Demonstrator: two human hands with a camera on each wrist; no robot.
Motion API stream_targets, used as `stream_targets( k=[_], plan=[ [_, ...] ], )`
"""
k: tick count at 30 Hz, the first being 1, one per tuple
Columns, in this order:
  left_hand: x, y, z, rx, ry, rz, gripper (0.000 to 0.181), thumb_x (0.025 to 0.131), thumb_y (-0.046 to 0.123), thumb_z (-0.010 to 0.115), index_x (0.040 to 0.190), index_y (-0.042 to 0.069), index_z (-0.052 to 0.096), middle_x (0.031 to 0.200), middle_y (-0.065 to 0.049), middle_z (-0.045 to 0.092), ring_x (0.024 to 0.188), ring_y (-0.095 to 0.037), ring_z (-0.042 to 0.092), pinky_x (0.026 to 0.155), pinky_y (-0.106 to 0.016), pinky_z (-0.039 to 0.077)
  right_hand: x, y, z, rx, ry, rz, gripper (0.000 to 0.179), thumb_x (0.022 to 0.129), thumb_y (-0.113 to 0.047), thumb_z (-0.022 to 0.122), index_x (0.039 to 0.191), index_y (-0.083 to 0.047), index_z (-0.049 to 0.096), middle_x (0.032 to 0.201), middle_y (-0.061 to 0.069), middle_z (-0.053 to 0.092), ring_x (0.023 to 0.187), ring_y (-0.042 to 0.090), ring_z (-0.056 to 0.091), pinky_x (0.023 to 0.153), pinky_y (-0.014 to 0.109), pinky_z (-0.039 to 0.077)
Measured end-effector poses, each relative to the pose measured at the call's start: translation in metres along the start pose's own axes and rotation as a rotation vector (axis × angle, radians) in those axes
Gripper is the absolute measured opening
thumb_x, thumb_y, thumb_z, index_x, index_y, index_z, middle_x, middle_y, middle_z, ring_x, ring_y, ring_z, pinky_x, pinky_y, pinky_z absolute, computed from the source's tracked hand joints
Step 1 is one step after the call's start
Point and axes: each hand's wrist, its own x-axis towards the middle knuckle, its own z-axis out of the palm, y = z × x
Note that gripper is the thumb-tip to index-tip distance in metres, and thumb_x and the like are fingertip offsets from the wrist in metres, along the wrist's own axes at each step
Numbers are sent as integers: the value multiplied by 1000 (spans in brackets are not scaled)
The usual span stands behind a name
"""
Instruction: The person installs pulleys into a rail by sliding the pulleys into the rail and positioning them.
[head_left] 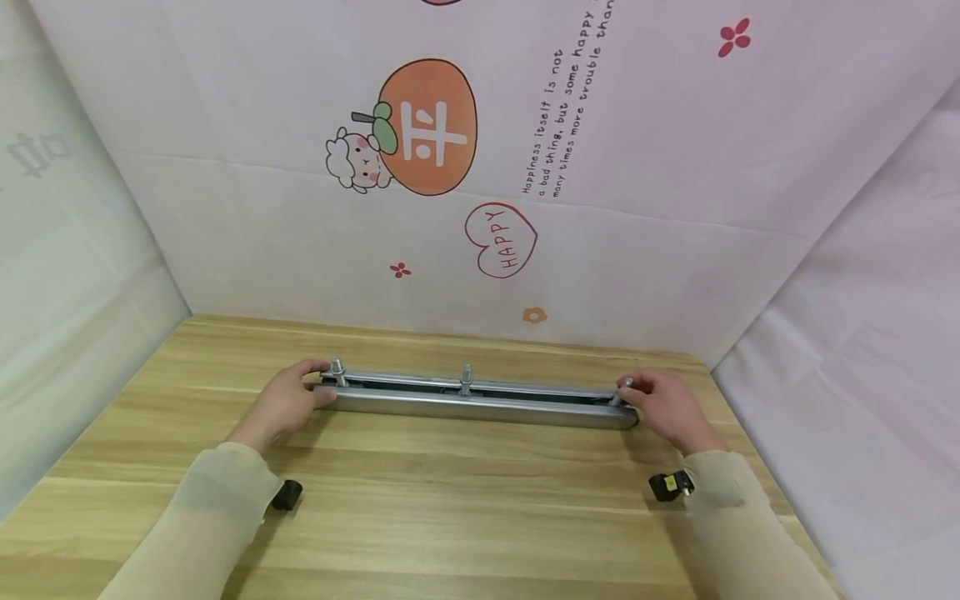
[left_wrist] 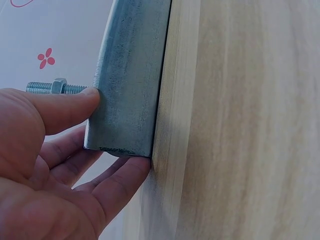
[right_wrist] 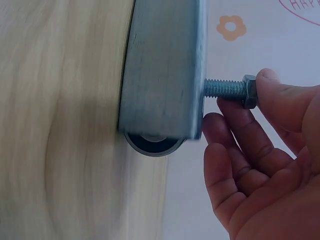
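Observation:
A long grey metal channel rail (head_left: 480, 408) lies across the wooden table, its slotted side up. Threaded bolts stand up from the slot: a left bolt (head_left: 337, 372), a middle bolt (head_left: 467, 380) and a right bolt (right_wrist: 225, 88) that carries a hex nut (right_wrist: 250, 92). My left hand (head_left: 288, 404) holds the rail's left end, thumb on its upper edge beside the left bolt and fingers around the end. With thumb and fingers, my right hand (head_left: 670, 408) pinches the right bolt at its nut. A round roller (right_wrist: 155, 147) sticks out of the rail's right end.
The wooden table (head_left: 465, 508) stretches in front of the rail. Behind it rises a printed white cloth (head_left: 637, 267), with more cloth on the left and right sides. Small black devices sit at both wrists.

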Motion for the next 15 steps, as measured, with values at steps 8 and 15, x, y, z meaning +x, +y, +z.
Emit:
stream_targets(
  k=[8,15],
  plan=[
    [1,0,0,-21,5,-1,59,99,20,63,151,6,39,136,-27,52,115,-35,54,80,-39,47,3,-9,7,-11,-18,-7,23,101,-24,62,114,-9,71,101,4,69,90,23,61,74,40,46],
    [0,-1,1,-25,3,-5,59,99,18,63,151,5,38,137,-28,50,113,-35,54,79,-37,47,2,-11,9,3,-26,-8,23,101,-24,60,114,-8,71,101,5,69,90,24,60,73,40,46]
  ],
)
